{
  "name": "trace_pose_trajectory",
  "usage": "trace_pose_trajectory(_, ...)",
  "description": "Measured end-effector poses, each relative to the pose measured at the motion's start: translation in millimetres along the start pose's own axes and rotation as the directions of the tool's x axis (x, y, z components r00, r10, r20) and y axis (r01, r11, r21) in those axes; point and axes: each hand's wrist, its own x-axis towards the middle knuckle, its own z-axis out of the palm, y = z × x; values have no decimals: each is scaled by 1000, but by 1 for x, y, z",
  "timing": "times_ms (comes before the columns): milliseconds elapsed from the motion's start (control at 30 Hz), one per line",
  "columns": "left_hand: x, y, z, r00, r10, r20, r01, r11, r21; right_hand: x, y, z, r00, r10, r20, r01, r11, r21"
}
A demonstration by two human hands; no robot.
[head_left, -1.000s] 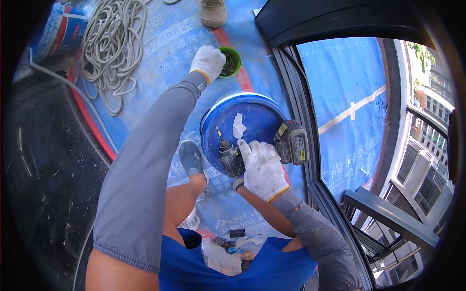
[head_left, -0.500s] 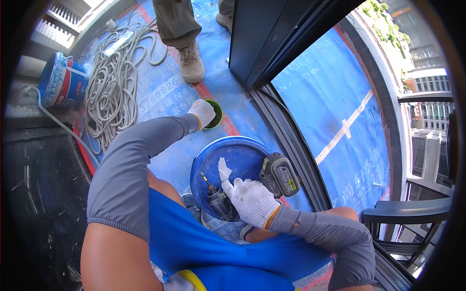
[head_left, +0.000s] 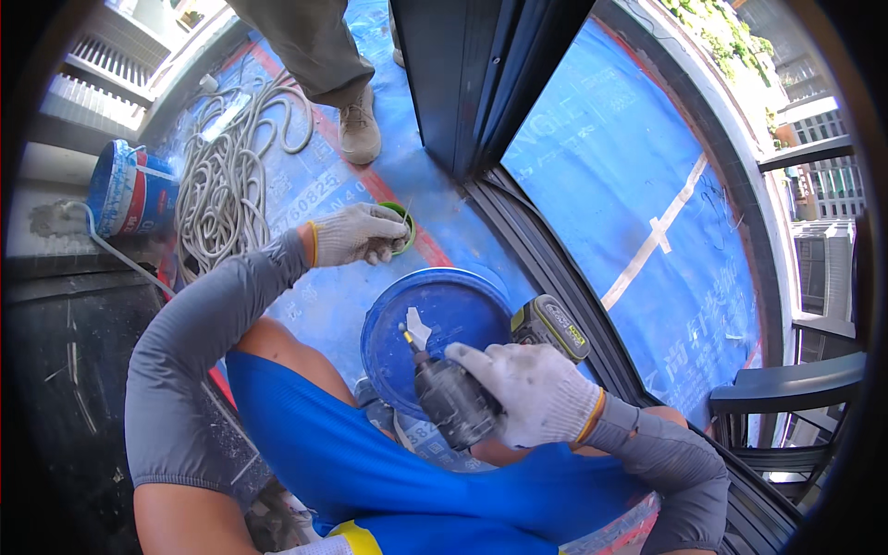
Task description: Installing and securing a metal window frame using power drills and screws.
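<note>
My right hand [head_left: 546,393], in a white knit glove, grips a cordless drill driver [head_left: 453,398] with a black body and a yellow-green trimmed battery. Its bit points up and away over an upturned-looking round blue bucket top [head_left: 384,365]. A torn white scrap [head_left: 421,326] lies on that blue surface. My left hand [head_left: 353,234], gloved likewise, is just left of a small green tub [head_left: 405,242] on the floor and partly covers it. Its fingers are pinched together; a thin sliver seems to stick up from them, too small to name.
A person's leg and tan shoe [head_left: 359,129] stand ahead. A dark metal frame [head_left: 453,83] and floor track [head_left: 555,250] run along the right. Coiled rope [head_left: 227,185] and a blue-red paint bucket [head_left: 139,190] sit far left. Blue sheeting [head_left: 305,310] covers the floor.
My left hand has come back out of the green tub toward me, fingers pinched. The drill driver has risen off the blue bucket top, nearer to me, in my right hand.
</note>
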Motion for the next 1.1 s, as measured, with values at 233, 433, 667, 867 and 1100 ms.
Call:
trace_pose_trajectory(233,-25,23,129,941,334,-47,-298,757,-582,-38,67,-4,863,67,-501,-28,996,85)
trace_pose_trajectory(433,-3,20,192,878,468,-101,-350,482,-803,-40,94,-18,807,115,-579,213,857,468)
trace_pose_trajectory(667,2,29,243,818,540,-196,-412,313,-856,-40,120,-27,818,-69,-571,267,925,270)
trace_pose_trajectory(867,14,39,268,732,524,-436,-639,307,-705,-31,150,-11,803,-43,-594,212,953,217)
trace_pose_trajectory(1100,109,41,197,817,458,-351,-566,513,-645,18,207,8,802,286,-525,154,750,644)
